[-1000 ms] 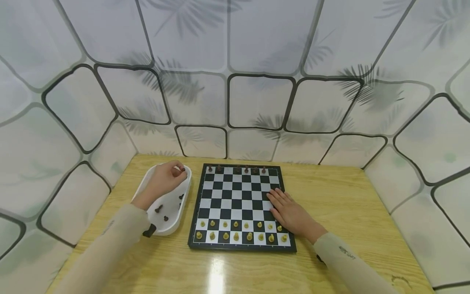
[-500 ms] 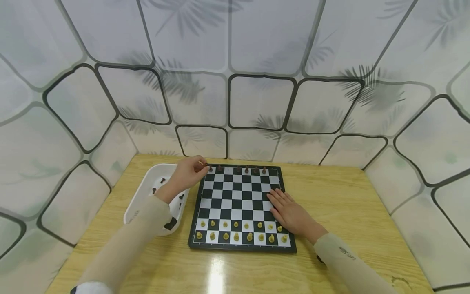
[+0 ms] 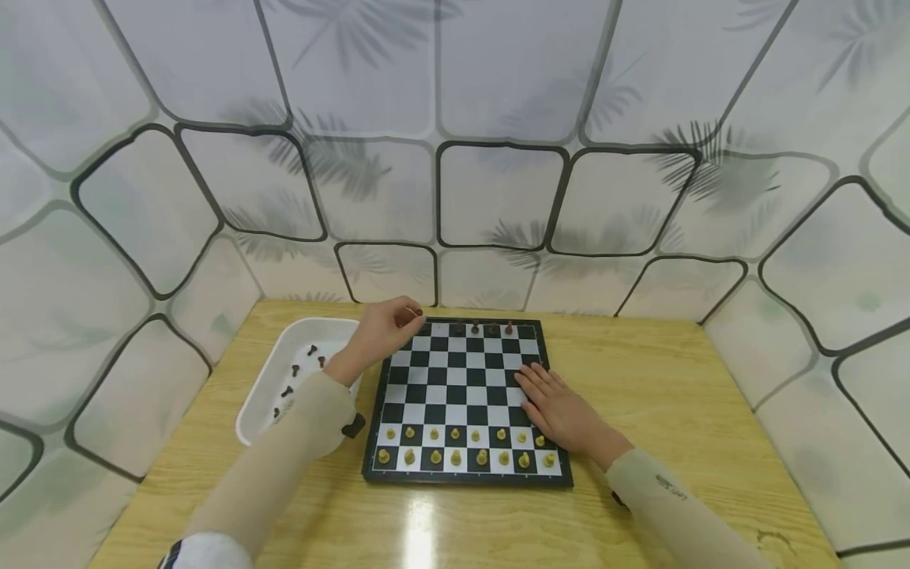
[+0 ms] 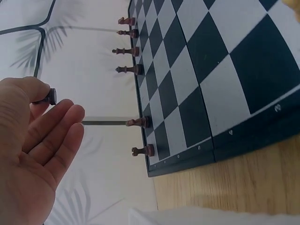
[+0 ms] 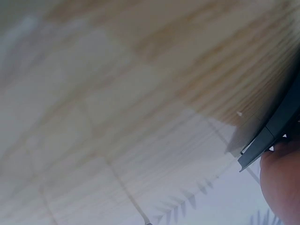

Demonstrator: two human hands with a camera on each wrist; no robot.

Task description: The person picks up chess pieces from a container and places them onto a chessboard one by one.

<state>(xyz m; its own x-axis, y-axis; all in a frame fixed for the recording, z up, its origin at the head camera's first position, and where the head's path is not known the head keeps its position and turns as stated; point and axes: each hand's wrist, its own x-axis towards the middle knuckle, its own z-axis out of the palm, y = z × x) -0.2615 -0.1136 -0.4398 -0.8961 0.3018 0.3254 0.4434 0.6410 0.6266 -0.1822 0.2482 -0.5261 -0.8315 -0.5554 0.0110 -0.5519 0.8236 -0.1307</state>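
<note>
My left hand (image 3: 380, 332) pinched a dark chess piece (image 4: 48, 97) between thumb and fingertips, poised over the chessboard's (image 3: 462, 395) far left corner, beside the dark pieces (image 4: 129, 47) lining its far edge. My right hand (image 3: 562, 412) lay flat, fingers spread, on the board's right edge, probably steadying it. More dark pieces waited in the white tray (image 3: 284, 395) near the tabletop's left edge. Tiny edge markings were unreadable.

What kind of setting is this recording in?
Probably a staged tabletop recording booth, not a lived-in room: a wooden table is boxed in by wallpaper-like printed panels, and it bears only a chessboard and a white tray of spare pieces.
</note>
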